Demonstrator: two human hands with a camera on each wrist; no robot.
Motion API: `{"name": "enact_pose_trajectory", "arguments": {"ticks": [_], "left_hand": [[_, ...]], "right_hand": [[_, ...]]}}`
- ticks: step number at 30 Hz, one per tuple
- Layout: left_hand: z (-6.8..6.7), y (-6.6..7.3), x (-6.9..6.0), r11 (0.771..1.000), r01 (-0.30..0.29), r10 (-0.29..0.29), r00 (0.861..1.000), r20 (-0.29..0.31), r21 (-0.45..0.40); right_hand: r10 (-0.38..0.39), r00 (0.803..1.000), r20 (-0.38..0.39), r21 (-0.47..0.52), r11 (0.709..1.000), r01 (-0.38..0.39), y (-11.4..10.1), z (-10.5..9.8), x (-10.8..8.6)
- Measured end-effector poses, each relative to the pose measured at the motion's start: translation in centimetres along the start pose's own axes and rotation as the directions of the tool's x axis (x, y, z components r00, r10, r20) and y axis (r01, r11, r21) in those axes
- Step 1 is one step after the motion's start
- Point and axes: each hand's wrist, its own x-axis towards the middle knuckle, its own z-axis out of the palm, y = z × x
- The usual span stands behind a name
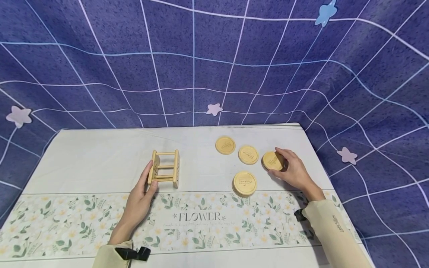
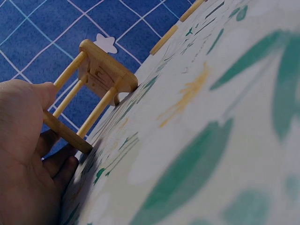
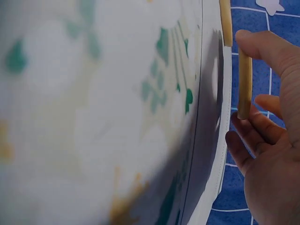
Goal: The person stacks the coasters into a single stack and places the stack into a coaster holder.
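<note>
My left hand grips the left side panel of a small wooden coaster rack, thumb at the front and fingers along the outside. Light rods join the rack's two carved panels, and the left wrist view shows the rack standing on the cloth. Over on the right, my right hand pinches a round wooden coaster by its edge. From the right wrist, that coaster appears edge-on between thumb and fingers, raised off the table.
Two engraved coasters, a far one and a middle one, lie flat near the held coaster. Closer to me lies another coaster with a thicker edge, perhaps a stack. A floral band crosses the white tablecloth; a blue curtain hangs behind.
</note>
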Motion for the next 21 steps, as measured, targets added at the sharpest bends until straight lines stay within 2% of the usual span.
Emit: {"name": "enact_pose_trajectory", "arguments": {"ticks": [11,21], "left_hand": [[0.0,0.0,0.0,1.0,0.008,-0.008,1.0,-0.003,0.001],[0.1,-0.2,0.0,1.0,0.013,-0.013,1.0,-0.005,0.01]], "right_hand": [[-0.011,1.0,-0.012,0.015,1.0,0.012,-0.3,-0.2,-1.2],[-0.07,0.997,-0.041,0.011,0.997,0.071,-0.7,-0.4,-1.7]]}}
